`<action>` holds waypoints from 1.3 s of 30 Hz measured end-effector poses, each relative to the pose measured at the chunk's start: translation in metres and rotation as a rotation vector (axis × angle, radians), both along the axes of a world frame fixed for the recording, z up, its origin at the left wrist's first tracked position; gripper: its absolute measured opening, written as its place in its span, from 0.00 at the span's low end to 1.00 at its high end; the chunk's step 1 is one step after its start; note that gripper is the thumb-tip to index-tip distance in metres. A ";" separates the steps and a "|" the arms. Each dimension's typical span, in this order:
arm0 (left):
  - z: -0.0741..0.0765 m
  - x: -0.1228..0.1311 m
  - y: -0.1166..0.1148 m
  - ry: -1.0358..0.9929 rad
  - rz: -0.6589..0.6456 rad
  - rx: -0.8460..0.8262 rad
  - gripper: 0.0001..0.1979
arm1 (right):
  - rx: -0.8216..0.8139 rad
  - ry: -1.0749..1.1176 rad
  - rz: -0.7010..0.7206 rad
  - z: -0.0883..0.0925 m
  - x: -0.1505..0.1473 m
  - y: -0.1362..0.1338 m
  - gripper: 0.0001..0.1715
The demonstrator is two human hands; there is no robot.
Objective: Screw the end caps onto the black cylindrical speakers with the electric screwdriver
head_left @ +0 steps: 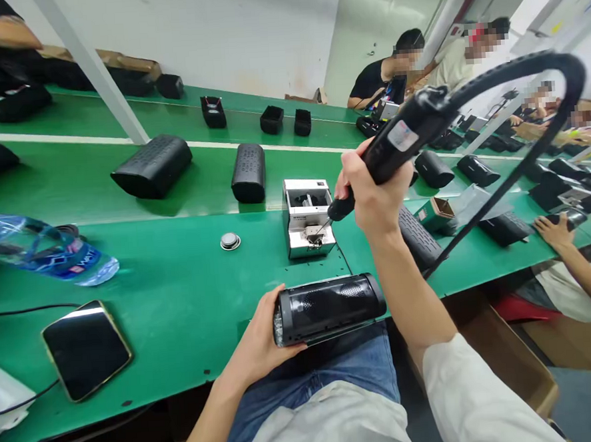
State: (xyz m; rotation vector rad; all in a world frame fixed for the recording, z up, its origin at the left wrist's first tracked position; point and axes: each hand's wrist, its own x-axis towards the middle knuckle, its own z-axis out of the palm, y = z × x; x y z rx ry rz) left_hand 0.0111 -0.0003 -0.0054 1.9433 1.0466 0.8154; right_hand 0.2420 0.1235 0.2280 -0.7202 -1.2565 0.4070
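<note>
My left hand [262,330] is wrapped around the left end of a black speaker housing [331,307], which lies lengthwise at the table's front edge. My right hand [378,189] grips a black electric screwdriver [395,138], tilted with its bit pointing down and to the left. The bit's tip is at the front of a small white screw feeder [309,217]; whether a screw sits on it is too small to tell. A thick black cable [563,104] arches from the screwdriver's top end. Left of the feeder lies a round silver disc [230,241].
On the green table [181,321] a phone [88,350] and a water bottle [41,246] lie at the left. Black housings [154,166] stand along the raised strip behind. A perforated black piece [419,237] lies right of my arm. A co-worker's hand [554,232] is farther right.
</note>
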 end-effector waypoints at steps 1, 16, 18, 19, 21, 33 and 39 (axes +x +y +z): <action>0.001 0.000 0.000 -0.004 0.002 -0.006 0.56 | -0.025 -0.009 -0.014 -0.003 -0.002 0.004 0.16; 0.000 -0.001 0.000 0.021 0.007 -0.003 0.57 | -0.089 -0.090 0.047 -0.017 -0.003 0.030 0.15; 0.000 -0.001 0.001 0.021 0.004 -0.008 0.57 | -0.083 -0.136 0.088 -0.018 -0.004 0.032 0.14; 0.000 -0.001 0.001 0.023 0.005 -0.009 0.57 | -0.080 -0.141 0.082 -0.018 -0.004 0.031 0.14; 0.001 -0.001 0.001 0.027 0.009 -0.009 0.57 | -0.060 -0.109 0.028 -0.019 -0.006 0.029 0.14; 0.002 -0.001 0.001 0.022 0.000 -0.013 0.56 | -0.125 -0.051 -0.022 -0.017 0.009 -0.006 0.20; 0.001 -0.002 0.001 0.042 0.000 -0.005 0.56 | -0.149 -0.047 0.039 0.006 0.038 -0.052 0.15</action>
